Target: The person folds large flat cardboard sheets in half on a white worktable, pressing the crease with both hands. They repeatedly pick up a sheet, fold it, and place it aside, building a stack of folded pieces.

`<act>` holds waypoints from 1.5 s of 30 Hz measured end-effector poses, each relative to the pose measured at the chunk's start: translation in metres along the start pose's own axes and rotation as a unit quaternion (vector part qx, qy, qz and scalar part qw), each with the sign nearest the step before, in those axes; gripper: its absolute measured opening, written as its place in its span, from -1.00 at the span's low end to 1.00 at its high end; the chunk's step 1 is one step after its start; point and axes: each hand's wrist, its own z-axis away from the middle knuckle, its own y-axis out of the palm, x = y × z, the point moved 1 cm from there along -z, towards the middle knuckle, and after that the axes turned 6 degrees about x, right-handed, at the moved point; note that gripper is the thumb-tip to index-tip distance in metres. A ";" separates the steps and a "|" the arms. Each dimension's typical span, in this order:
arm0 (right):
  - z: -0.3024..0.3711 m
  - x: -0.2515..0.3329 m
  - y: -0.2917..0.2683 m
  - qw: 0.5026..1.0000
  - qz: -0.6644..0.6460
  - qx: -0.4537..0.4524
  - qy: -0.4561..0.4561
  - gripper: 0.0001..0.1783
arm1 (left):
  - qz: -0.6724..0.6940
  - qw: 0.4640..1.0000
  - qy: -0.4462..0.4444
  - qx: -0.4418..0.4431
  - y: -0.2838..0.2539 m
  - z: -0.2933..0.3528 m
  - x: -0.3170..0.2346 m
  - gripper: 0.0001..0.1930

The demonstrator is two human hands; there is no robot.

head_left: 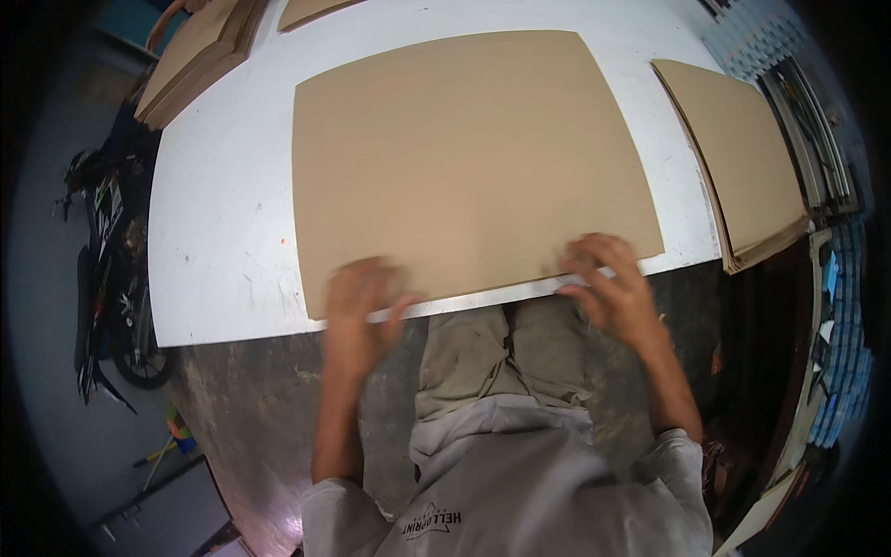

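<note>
A large brown cardboard sheet [464,167] lies flat on the white table [223,241], its near edge close to the table's front edge. Over its near left corner is my left hand [360,302], blurred, with the thumb apart from the fingers. My right hand [613,283] is at the near edge toward the right corner, its fingers bent over the sheet and its thumb apart below. Neither hand appears closed on the sheet. Whether the fingertips press on the cardboard cannot be made out.
A stack of brown sheets [742,158] sits at the table's right end, and a thicker stack [200,56] at the far left, near another person's hand [193,5]. Part of another sheet [311,11] shows at the back. A motorcycle [116,269] stands left of the table.
</note>
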 end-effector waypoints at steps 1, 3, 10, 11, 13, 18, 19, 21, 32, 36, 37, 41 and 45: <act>-0.006 0.007 0.017 0.999 -0.022 0.002 -0.037 -0.45 | 0.031 0.998 0.059 0.006 0.019 -0.006 -0.011 -0.55; -0.013 0.014 0.038 0.996 -0.049 -0.004 -0.077 -0.53 | 0.061 0.990 0.123 0.011 0.046 -0.014 -0.024 -0.66; -0.023 0.019 0.056 0.994 -0.075 -0.043 -0.066 -0.72 | 0.046 0.989 0.135 0.029 0.066 -0.017 -0.029 -0.75; -0.024 0.020 0.056 0.994 -0.077 -0.038 -0.063 -0.73 | 0.035 0.989 0.140 0.043 0.066 -0.017 -0.029 -0.76; -0.026 0.020 0.055 0.994 -0.079 -0.041 -0.063 -0.70 | 0.045 0.988 0.143 0.027 0.067 -0.018 -0.028 -0.75; -0.027 0.023 0.055 0.996 -0.063 -0.027 -0.052 -0.69 | 0.049 0.990 0.130 0.020 0.069 -0.017 -0.032 -0.76; -0.026 0.025 0.055 0.997 -0.061 -0.031 -0.046 -0.69 | 0.041 0.992 0.122 0.016 0.069 -0.015 -0.035 -0.77; -0.026 0.028 0.056 0.997 -0.057 -0.032 -0.038 -0.70 | 0.033 0.994 0.106 0.014 0.070 -0.013 -0.039 -0.79; -0.061 0.015 0.042 0.985 -0.099 0.134 0.037 -0.77 | 0.079 0.985 0.027 0.152 0.063 -0.046 -0.028 -0.80; -0.068 0.012 0.045 0.979 -0.117 0.150 0.072 -0.70 | 0.065 0.985 -0.011 0.157 0.061 -0.059 -0.022 -0.48; -0.069 0.012 0.046 0.983 -0.107 0.125 0.075 -0.65 | 0.051 0.990 -0.013 0.134 0.062 -0.063 -0.020 -0.41; -0.076 0.011 0.043 0.982 -0.076 0.146 0.088 -0.47 | 0.072 0.992 -0.044 0.096 0.071 -0.069 -0.017 -0.19; -0.093 0.020 0.043 0.981 -0.034 0.173 0.080 -0.40 | -0.044 0.988 -0.070 0.132 0.086 -0.071 -0.019 -0.27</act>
